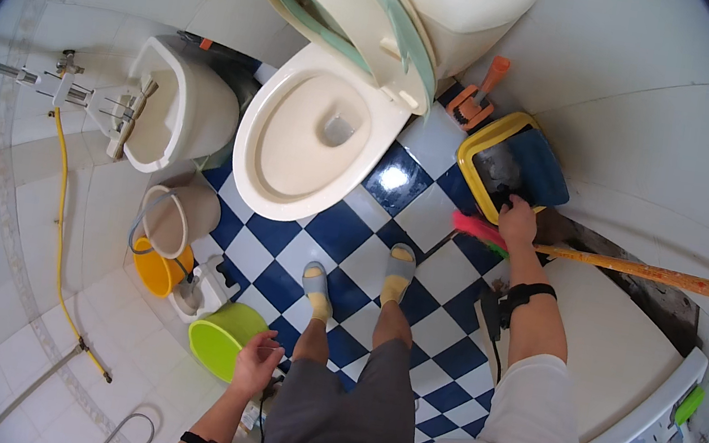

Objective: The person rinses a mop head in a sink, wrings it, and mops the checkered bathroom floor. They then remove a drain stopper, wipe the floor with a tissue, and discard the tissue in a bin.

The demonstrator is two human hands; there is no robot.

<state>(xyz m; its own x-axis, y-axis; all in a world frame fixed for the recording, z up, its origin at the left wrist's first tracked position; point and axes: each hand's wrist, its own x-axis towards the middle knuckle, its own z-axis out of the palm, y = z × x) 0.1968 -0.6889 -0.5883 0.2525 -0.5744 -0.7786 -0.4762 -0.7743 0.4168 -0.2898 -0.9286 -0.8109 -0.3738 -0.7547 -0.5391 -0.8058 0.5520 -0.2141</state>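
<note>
My right hand (515,223) reaches to the near rim of a blue trash bin (552,170) with a yellow rim. Its fingers are closed around something dark at that rim, too small and shadowed to name. A greyish liner or litter (498,165) shows inside the bin. Just below this hand, a broom with pink bristles (478,229) lies by the bin, its long wooden handle (646,272) running to the right. My left hand (257,362) hangs beside a lime green bucket (220,339). It holds nothing, and its fingers are loosely bent and apart.
A white toilet (262,172) with raised seat stands ahead. An orange brush (472,104) is behind the bin. At left are a white basin (152,148), a beige bucket (201,214) and an orange bucket (157,271). A white washing machine (600,347) stands at right.
</note>
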